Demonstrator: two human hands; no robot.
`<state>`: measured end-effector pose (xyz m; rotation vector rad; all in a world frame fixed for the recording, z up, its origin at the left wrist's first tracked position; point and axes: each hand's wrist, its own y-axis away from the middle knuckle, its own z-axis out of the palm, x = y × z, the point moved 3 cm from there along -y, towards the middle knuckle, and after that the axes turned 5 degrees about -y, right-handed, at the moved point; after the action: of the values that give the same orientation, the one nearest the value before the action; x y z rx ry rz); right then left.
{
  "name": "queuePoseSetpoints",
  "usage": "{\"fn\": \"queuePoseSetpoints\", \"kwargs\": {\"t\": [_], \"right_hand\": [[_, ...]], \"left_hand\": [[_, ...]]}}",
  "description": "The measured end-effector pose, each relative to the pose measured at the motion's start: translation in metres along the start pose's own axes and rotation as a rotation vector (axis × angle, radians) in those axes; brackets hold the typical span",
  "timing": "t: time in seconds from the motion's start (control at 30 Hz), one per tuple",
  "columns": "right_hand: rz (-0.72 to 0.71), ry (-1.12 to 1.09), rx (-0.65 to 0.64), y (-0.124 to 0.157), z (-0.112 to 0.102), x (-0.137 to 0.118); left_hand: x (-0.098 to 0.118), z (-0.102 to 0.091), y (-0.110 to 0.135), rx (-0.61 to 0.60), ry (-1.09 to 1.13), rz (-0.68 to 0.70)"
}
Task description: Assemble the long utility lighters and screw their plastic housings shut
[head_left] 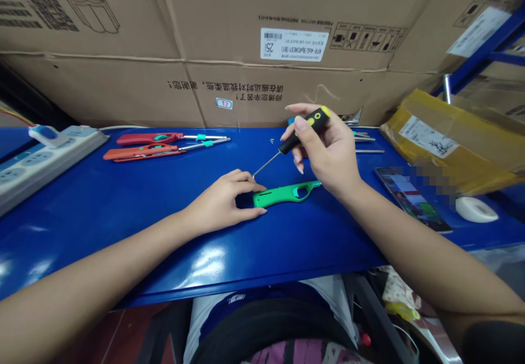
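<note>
A black-and-yellow screwdriver (302,132) is held in my right hand (334,156), its thin shaft slanting down to the left. The tip meets the fingertips of my left hand (219,201), where a tiny light speck shows, too small to name. A green utility lighter (279,195) lies on the blue table, and my left thumb and fingers are closed around its butt end. Its nozzle side points right, below my right hand. Farther back on the left lie a red lighter (143,138) and an orange lighter (141,152), both with metal nozzles.
Tiny pieces (272,140) sit near the table's back. A white power strip (49,159) runs along the left. To the right are a phone (410,200), a white mouse (476,209), a yellow-taped package (451,139) and metal rods (371,151). Cardboard boxes (229,13) wall the back.
</note>
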<state>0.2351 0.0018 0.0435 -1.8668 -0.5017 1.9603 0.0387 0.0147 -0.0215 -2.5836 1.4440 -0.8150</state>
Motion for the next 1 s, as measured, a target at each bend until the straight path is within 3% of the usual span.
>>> {"fn": "queuePoseSetpoints", "kwargs": {"t": [0.13,0.27,0.43,1.0], "right_hand": [[0.031,-0.026,-0.002,0.002,-0.001,-0.002],[-0.087,0.023,0.035,0.005,-0.004,-0.005],[-0.173,0.040,-0.015,0.008,-0.002,-0.001],[-0.133,0.021,-0.116,0.016,0.006,0.008]], "left_hand": [[0.000,0.004,-0.001,0.035,0.047,-0.016],[0.001,0.007,-0.001,0.041,0.069,-0.019],[0.005,0.006,-0.002,0.024,0.069,-0.015],[0.005,0.005,-0.001,-0.004,0.086,0.001]]}}
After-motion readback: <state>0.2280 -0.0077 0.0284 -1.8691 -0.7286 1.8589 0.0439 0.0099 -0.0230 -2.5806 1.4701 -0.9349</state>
